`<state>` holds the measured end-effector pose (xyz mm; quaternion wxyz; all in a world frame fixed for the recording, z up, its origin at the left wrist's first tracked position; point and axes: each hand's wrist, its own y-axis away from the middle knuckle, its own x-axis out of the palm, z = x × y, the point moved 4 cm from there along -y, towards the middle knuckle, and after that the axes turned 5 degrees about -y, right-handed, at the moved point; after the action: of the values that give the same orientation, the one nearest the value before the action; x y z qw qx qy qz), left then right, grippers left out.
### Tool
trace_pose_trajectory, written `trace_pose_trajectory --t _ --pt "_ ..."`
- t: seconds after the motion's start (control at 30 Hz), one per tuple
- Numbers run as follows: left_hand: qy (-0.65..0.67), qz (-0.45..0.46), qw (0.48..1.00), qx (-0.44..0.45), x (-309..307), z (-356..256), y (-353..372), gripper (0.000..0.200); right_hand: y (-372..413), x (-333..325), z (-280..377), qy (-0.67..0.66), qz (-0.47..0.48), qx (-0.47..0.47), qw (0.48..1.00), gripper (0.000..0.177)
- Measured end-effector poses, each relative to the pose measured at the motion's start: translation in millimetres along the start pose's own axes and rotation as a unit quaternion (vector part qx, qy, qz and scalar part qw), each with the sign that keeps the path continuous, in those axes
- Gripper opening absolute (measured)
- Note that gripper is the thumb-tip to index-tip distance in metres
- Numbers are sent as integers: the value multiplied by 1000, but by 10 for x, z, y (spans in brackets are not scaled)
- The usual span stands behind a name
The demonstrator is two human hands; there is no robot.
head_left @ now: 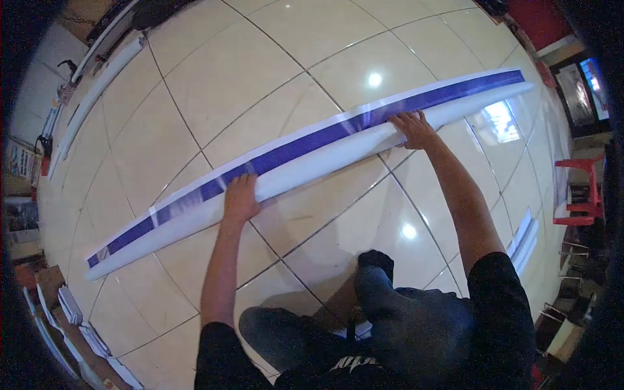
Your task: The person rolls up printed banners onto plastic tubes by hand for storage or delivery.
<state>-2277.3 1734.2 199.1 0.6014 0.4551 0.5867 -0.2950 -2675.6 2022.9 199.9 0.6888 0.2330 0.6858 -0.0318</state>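
Observation:
A long roll of glossy white sheet [325, 164] lies slantwise across the tiled floor, its far end up to the right. Along its far side runs a flat, unrolled strip with a purple band [286, 153] and white edge. My left hand [242, 198] grips the roll left of its middle, the fingers curled over the top. Farther right, my right hand [415, 130] is curled over the same roll, fingertips at the purple band. Parts of the fingers are hidden behind the roll.
Another long white roll [104, 97] lies at the upper left. A smaller white roll [525, 244] is on the floor at right, near a red plastic stool [578, 192]. Stacked boards [78, 331] stand at lower left. My bent knees are close below the roll.

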Motion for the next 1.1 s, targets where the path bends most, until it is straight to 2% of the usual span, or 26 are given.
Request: trace_pose_trajectory --t 0.1,0.13,0.17,0.2,0.23,0.27,0.3,0.33,0.37,0.43,0.47,0.5,0.53,0.57,0.6,0.63,0.67,0.7,0.73,0.77,0.8,0.83,0.87,0.93,1.07,1.1 --pt "-4 1 1000 20 60 548 585 71 191 14 -19 16 29 38 999 84" --pt "-9 27 999 -14 116 920 891 70 291 54 -10 0 1 38 999 80" --pt "-22 -8 999 -25 136 1343 1293 71 355 89 25 -18 -29 40 999 76" --pt "-45 51 993 -100 127 1859 1716 62 407 94 102 -23 -29 46 998 76" --pt "-75 -52 990 -105 461 2785 2419 58 481 11 257 -30 -24 -6 999 74" --pt "-119 -50 977 -172 631 3622 3136 57 527 -13 406 -37 -18 -59 997 72" --pt "-265 -8 927 -266 767 4289 3854 70 519 116 510 -59 -33 -83 994 69" --pt "-284 152 813 -484 -8 3419 3662 88 491 65 709 -64 3 -94 994 68" --pt "-193 142 848 -473 98 3498 3790 105 497 13 862 -94 -10 -132 987 67" --pt "-102 104 934 -325 222 3002 3608 111 389 71 1202 -127 28 -170 977 74" --pt "-28 30 964 -262 306 2689 3435 110 384 93 1355 -126 30 -197 972 78" --pt "48 -36 960 -274 516 2469 3281 106 392 23 1510 -107 42 -194 974 80" --pt "0 -122 984 -132 488 2157 3044 95 396 63 1549 -115 55 -200 971 82" --pt "-5 -104 966 -235 624 1970 2879 83 375 104 1517 -117 75 -207 968 85" --pt "26 -145 966 -212 892 2025 2786 87 393 121 1423 -168 46 -209 962 90" --pt "82 -187 960 -193 745 1747 2560 78 394 183 1289 -174 43 -194 965 93" --pt "96 -179 957 -205 987 1775 2490 85 391 227 1119 -185 69 -148 969 92" --pt "51 -119 949 -286 994 1577 2373 88 434 355 853 -203 37 -156 966 85" --pt "115 -139 939 -292 1129 1469 2237 90 511 395 600 -201 5 -137 970 77" --pt "63 -131 945 -294 1164 1282 2056 91 578 692 191 -182 -8 -135 974 70" --pt "91 -201 932 -288 1947 1273 1863 79 622 670 -49 -180 -21 -146 972 75" --pt "100 -92 933 -332 1012 735 1653 88 789 1095 -601 -106 -93 -158 977 80" --pt "132 0 922 -363 286 309 1456 88 862 1317 -1058 -53 -86 -132 986 83" --pt "68 9 933 -354 482 -107 1153 85 1111 1050 -1395 -49 57 5 997 77" --pt "2 -78 938 -337 601 -341 916 92 1374 1155 -1396 -39 32 3 999 74" --pt "72 -61 941 -324 516 -241 961 94 1460 1205 -1397 -37 24 3 999 73"
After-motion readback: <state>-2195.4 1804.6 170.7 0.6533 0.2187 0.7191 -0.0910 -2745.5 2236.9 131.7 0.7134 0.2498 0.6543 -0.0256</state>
